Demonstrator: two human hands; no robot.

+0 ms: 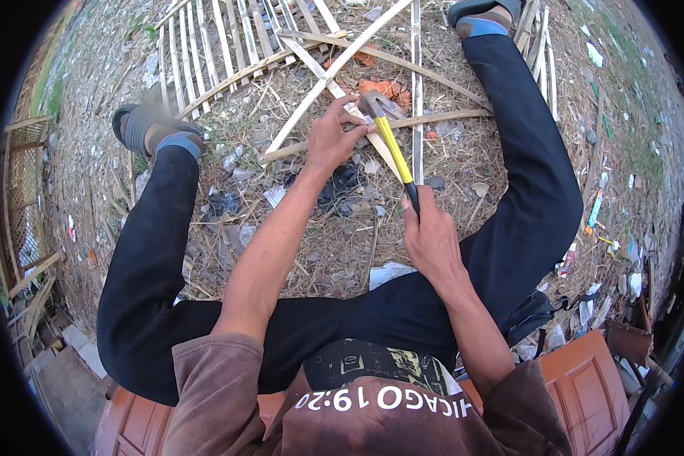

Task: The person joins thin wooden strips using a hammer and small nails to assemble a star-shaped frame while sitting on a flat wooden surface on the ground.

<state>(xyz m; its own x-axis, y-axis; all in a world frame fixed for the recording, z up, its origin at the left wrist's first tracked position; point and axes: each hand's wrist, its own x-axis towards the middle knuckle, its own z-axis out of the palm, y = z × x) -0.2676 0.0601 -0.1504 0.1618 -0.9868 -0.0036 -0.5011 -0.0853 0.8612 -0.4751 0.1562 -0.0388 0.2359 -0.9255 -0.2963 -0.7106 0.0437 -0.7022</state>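
Note:
My right hand (431, 235) grips the black end of a hammer's yellow handle (394, 148). The hammer's metal head (374, 102) rests on a crossing of thin bamboo slats (334, 70). My left hand (334, 137) presses on the slats right beside the hammer head, its fingers pinched at the joint. What the fingertips hold is too small to tell. I sit on the ground with my legs in black trousers spread to either side of the slats.
A finished lattice panel of bamboo slats (213, 45) lies at the upper left, more slats (539, 53) by my right foot. Dry grass, litter and orange brick pieces (384, 87) cover the ground. A bamboo fence (23, 197) stands left, an orange door panel (585, 380) under me.

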